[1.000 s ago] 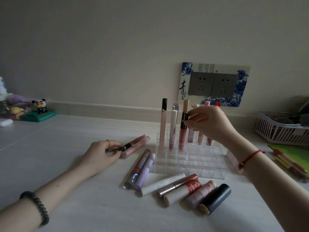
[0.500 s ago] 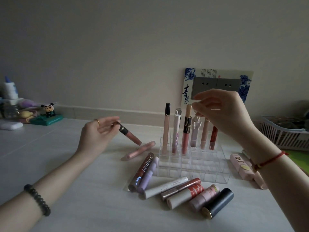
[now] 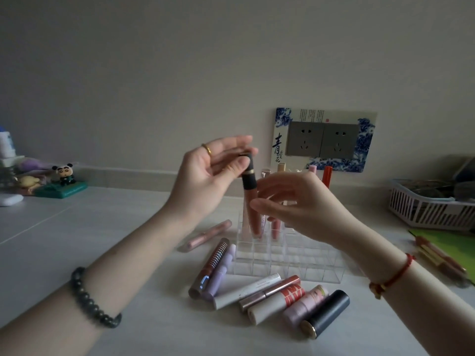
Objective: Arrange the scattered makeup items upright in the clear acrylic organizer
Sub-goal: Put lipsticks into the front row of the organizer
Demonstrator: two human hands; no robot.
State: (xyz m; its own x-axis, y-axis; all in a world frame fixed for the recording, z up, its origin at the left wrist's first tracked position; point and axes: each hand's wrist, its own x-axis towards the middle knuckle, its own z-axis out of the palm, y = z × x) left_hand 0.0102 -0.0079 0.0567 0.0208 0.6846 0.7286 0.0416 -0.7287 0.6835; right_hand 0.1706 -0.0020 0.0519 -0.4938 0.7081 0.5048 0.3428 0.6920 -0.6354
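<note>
The table [image 3: 77, 240] carries the clear acrylic organizer [image 3: 308, 263]: tubes stand upright along its back row, and no tube rises from the nearer cells. The white basket [image 3: 421, 211] at right holds dark clutter I cannot identify. The left hand [image 3: 203, 181] pinches the cap of a peach lip gloss [image 3: 249, 217], near upright over the back-left cells. The right hand [image 3: 300, 204] is loosely open beside its barrel. I would steady the base and lower it straight into a free cell.
</note>
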